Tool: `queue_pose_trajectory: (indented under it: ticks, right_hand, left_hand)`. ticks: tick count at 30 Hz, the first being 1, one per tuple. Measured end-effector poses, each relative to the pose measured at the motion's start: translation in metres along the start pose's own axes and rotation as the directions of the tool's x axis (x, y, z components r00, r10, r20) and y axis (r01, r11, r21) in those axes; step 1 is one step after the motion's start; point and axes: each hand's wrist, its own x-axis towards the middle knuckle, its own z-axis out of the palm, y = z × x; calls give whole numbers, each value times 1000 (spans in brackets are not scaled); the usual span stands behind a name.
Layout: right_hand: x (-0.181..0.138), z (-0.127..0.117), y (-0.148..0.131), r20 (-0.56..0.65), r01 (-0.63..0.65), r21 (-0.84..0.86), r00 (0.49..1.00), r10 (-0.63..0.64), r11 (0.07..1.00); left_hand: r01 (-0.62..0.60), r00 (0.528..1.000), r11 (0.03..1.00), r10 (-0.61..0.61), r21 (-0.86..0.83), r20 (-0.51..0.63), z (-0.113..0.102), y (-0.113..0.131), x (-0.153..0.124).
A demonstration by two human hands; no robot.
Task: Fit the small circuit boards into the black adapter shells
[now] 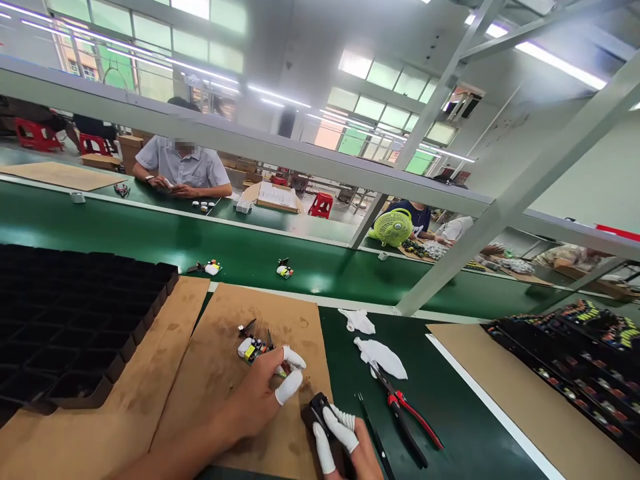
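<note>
My right hand (345, 440), with white finger cots on several fingers, grips a small black plastic case (311, 415) low over the cardboard's right edge. My left hand (263, 387) hovers over the cardboard, its white-capped thumb and finger apart. A small circuit board (253, 350) with a yellow part, a white block and black leads lies just beyond the left hand. Some coloured bits show between the left fingers, too covered to make out. Right of the black case lie tweezers (373, 430) and pliers (400, 403) with red and black handles.
Rows of black cases (90, 320) fill the left. White cloth pieces (383, 357) lie beyond the pliers. Two boards (285, 271) sit on the green belt (240, 257). Packed cases with boards (575, 367) stand right. A slanted metal post (450, 267) rises ahead. Co-workers (183, 167) sit opposite.
</note>
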Motion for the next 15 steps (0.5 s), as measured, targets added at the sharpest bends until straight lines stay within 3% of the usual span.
queue_pose_trajectory:
  ticks: [15]
  right_hand:
    - [15, -10, -30, 77, -15, 9, 997, 14, 1000]
  left_hand:
    - [52, 998, 996, -50, 66, -25, -6, -4, -3]
